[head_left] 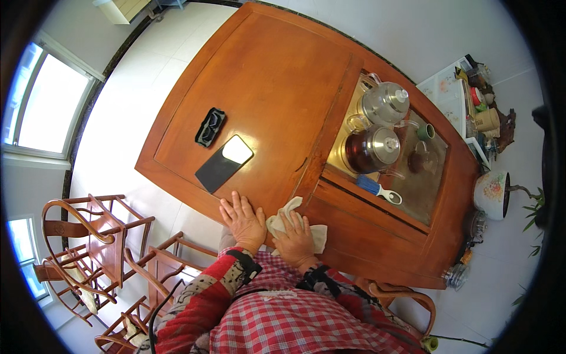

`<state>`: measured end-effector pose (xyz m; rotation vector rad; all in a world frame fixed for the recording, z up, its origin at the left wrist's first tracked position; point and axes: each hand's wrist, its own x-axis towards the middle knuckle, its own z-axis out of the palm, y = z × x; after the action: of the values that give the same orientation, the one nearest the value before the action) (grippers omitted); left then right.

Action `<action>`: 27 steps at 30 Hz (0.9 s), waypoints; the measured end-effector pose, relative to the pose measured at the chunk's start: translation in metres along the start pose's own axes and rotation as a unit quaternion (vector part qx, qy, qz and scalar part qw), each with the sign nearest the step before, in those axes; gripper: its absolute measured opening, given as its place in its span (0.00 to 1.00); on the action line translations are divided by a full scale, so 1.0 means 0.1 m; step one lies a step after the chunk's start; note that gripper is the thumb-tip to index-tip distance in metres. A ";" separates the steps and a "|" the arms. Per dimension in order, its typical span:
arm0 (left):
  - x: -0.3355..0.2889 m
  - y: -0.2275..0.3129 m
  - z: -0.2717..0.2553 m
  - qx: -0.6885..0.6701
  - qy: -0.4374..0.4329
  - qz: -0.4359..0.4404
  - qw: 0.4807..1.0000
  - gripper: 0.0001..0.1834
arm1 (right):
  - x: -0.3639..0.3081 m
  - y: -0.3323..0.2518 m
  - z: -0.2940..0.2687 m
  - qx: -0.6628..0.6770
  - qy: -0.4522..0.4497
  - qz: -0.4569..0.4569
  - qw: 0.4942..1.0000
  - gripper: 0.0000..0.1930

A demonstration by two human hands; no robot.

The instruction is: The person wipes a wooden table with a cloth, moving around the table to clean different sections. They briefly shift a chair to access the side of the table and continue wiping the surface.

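Note:
At the near edge of the wooden table [259,76], my left hand [246,225] lies flat with its fingers spread, holding nothing. Beside it, my right hand [296,239] presses a pale cloth [318,237] against the tabletop. Folds of the cloth stick out past the fingertips and on both sides of that hand. Just beyond my left fingers rests a black smartphone [215,171], its upper end bright with reflected light. A dark open case with glasses [210,127] lies farther off.
On the right, a recessed tea tray [421,197] bears a clear glass kettle [383,103], a kettle of dark liquid [371,149], a small green cup [425,131] and a blue-and-white brush [377,190]. A potted plant [491,194] stands beyond. Wooden chairs [106,236] stand at left.

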<state>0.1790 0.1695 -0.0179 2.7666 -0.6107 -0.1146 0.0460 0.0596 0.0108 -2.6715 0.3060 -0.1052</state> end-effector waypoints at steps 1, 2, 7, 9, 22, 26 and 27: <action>0.01 0.01 -0.02 -0.006 -0.014 -0.005 1.000 0.37 | -0.01 0.00 0.01 -0.006 -0.001 0.000 1.000 0.16; 0.02 0.00 -0.08 -0.020 -0.007 0.010 1.000 0.36 | 0.00 0.01 0.02 -0.012 0.000 -0.002 1.000 0.16; 0.29 -0.48 -0.71 -0.160 -0.079 0.068 0.982 0.35 | -0.01 -0.02 0.05 -0.021 0.006 0.022 1.000 0.15; 0.59 -0.77 -0.95 -0.150 -0.009 0.104 0.983 0.39 | 0.00 -0.06 0.03 -0.040 -0.005 0.029 0.999 0.16; 1.43 -1.16 -0.99 -0.016 -0.079 0.236 0.968 0.54 | 0.05 -0.16 -0.03 -0.060 -0.004 0.066 0.996 0.15; 1.52 -0.99 -0.95 -0.017 -0.072 0.247 0.966 0.53 | 0.09 -0.24 0.00 -0.062 0.007 0.118 0.991 0.17; 1.54 -0.92 -0.92 -0.017 -0.076 0.241 0.967 0.53 | 0.12 -0.27 0.02 -0.071 0.016 0.136 0.988 0.17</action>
<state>0.3682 0.2097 0.0394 2.5051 -1.2854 -0.2250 0.0637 0.0812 0.0206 -2.7390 0.7092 -0.0418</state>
